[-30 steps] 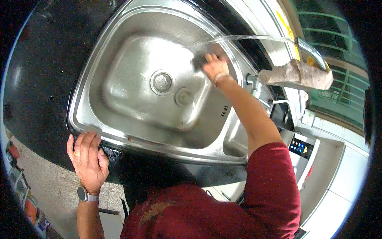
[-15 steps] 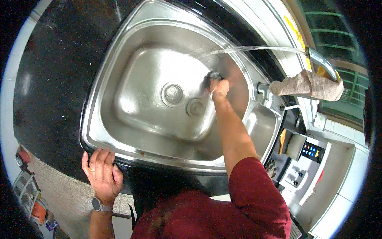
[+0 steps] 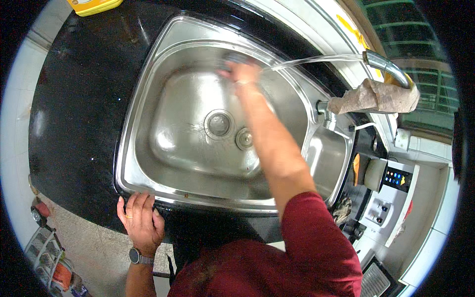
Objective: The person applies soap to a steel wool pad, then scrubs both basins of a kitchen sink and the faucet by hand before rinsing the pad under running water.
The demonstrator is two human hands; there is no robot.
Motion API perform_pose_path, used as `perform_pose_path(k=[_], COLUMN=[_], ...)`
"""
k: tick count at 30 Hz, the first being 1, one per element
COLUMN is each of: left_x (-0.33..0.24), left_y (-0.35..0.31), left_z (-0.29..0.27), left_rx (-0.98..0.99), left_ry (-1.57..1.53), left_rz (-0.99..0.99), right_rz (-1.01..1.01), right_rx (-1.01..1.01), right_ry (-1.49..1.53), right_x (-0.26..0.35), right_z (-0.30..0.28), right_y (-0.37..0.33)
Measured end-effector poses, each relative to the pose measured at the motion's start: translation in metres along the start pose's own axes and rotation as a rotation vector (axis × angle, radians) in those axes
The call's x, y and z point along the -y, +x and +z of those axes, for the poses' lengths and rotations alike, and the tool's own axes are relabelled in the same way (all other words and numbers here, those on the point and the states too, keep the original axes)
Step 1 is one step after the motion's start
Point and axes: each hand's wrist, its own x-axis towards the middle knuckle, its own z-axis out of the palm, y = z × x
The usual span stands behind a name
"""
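My right hand (image 3: 245,73) reaches to the far wall of the steel sink (image 3: 163,171). Its fingers are closed on a dark grey scouring pad (image 3: 233,60), smeared by motion and pressed against the steel. Beside it, a stream of water (image 3: 316,59) arcs in from the tap (image 3: 388,67) at the right, whose body is wrapped in a greyish-brown cloth (image 3: 376,97). My left hand (image 3: 141,218) lies open over the black counter's front edge by the sink's near left corner, fingertips at the rim. A drain (image 3: 218,124) and a smaller round fitting (image 3: 244,138) show in the basin floor.
Black countertop (image 3: 79,119) spreads to the left, with a yellow container (image 3: 95,6) at its far edge. A small side basin (image 3: 324,156) adjoins the sink at right. Beyond it are a wooden utensil (image 3: 356,168) and a white appliance with a lit panel (image 3: 399,177). A rack (image 3: 44,252) stands lower left.
My right hand has moved left and away from me along the basin with the scouring pad. The view has shifted, bringing the yellow container in. My left hand stays at the counter edge.
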Motion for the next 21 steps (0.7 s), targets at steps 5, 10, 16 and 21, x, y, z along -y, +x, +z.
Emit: perform_pose_path(k=[5, 10, 16, 21], left_x=[0.003, 0.003, 0.001, 0.003], left_y=[-0.006, -0.001, 0.001, -0.007], left_z=[0.0, 0.001, 0.001, -0.001], left_rx=[-0.014, -0.004, 0.001, 0.049], left_ry=[-0.036, -0.003, 0.005, -0.031], left_rz=[-0.002, 0.021, 0.03, -0.014], right_rz=[0.331, 0.18, -0.01, 0.693], right_rx=[-0.402, -0.256, -0.226, -0.561], right_ry=[0.948, 0.55, 0.457, 0.889], right_x=[0.025, 0.071, 0.023, -0.049], right_z=[-0.133, 0.005, 0.119, -0.063], right_y=[-0.071, -0.023, -0.001, -0.028])
